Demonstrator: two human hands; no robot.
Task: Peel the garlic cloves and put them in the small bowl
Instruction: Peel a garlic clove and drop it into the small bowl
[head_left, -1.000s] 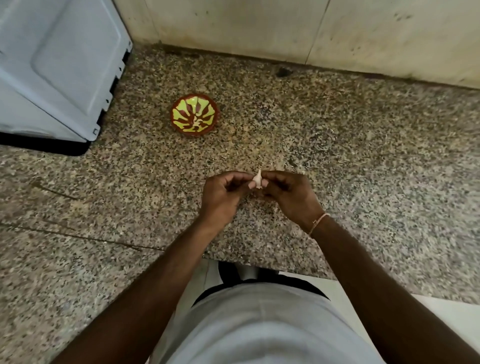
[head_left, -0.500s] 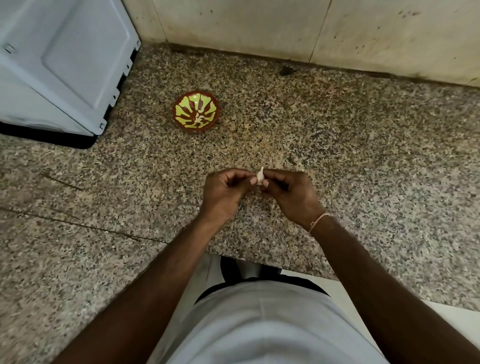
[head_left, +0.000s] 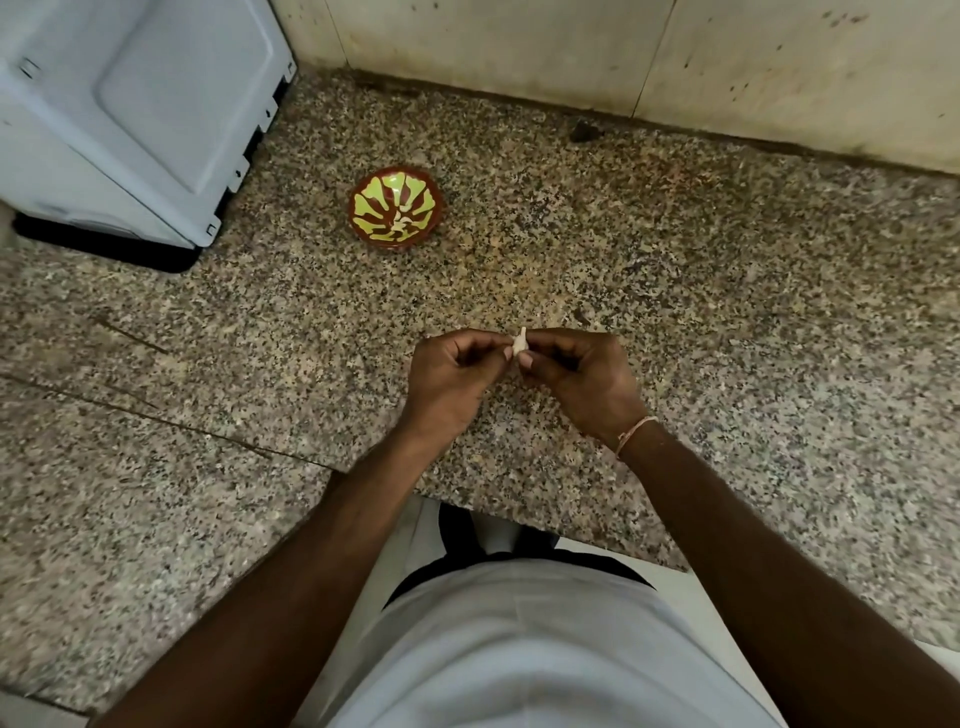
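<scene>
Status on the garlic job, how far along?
Done: small pale pieces lie in the small red-and-yellow patterned bowl; whether they are peeled cloves is too small to tell. In hand: the left hand and right hand pinch one pale garlic clove above the speckled granite counter. Left: peel it, then drop it in.

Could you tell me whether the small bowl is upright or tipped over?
Upright: the small bowl sits on the counter, its patterned inside facing up.

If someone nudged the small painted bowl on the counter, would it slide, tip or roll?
The small bowl sits upright on the speckled counter, so it would probably slide rather than roll. It looks shallow with a narrow base, so an edge push might rock it. Its glazed look suggests chipping.
</scene>
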